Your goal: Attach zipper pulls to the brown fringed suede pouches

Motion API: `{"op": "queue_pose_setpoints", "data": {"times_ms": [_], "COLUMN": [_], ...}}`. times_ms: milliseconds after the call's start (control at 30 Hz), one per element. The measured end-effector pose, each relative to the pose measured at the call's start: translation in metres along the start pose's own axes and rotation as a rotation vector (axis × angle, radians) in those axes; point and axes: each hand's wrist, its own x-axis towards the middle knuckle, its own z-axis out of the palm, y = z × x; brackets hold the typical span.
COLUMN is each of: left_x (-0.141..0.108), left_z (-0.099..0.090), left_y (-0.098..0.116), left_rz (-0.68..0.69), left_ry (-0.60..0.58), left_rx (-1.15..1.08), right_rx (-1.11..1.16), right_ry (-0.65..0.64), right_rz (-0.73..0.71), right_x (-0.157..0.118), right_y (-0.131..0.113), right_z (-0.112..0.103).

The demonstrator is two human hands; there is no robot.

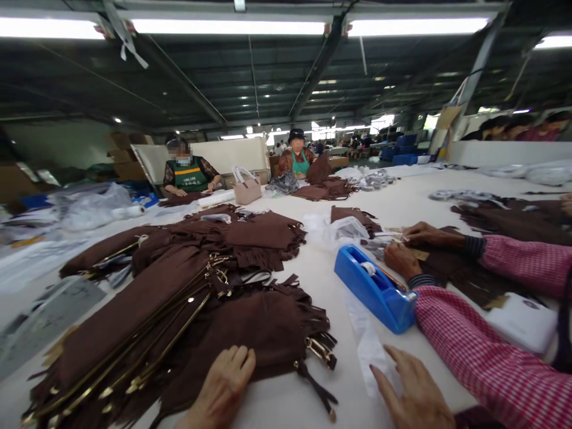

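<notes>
My left hand (223, 384) is at the near edge of a dark brown fringed bag (268, 325), fingers bent and closed over the fabric; my thumb is hidden. The bag has gold-coloured hardware and a short strap at its right end. To the left, several more brown bags with gold zips (129, 316) lie in an overlapping pile. On the right, my right hand (413, 390) is open, thumb and fingers apart, at a thin white strip of wrapping (364, 339) on the table. Whether it presses on the strip I cannot tell.
A blue tape dispenser (375, 289) stands beyond my right hand. A co-worker's checked sleeves (469, 339) and hands (402, 259) reach in from the right over brown material. Two people work across the white table (308, 292), near a beige handbag (247, 189).
</notes>
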Motion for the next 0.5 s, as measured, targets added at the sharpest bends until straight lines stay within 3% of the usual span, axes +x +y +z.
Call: {"op": "queue_pose_setpoints", "data": {"times_ms": [100, 200, 367, 500], "left_x": [-0.003, -0.011, -0.013, 0.002], "left_z": [-0.001, 0.003, 0.003, -0.005], "left_y": [-0.003, 0.003, 0.023, 0.049], "left_rz": [-0.044, -0.07, -0.168, -0.124], "left_ry": [0.014, 0.053, 0.254, 0.401], "left_rx": [0.008, 0.036, 0.013, -0.102], "right_rx": [0.047, 0.136, 0.321, 0.454], "right_ry": [-0.216, -0.39, -0.44, -0.316], "right_rz": [0.354, 0.478, 0.502, 0.506], "right_x": [0.018, 0.031, 0.043, 0.03], "right_y": [0.007, 0.006, 0.015, 0.007], "right_z": [-0.008, -0.006, 0.0, -0.019]}}
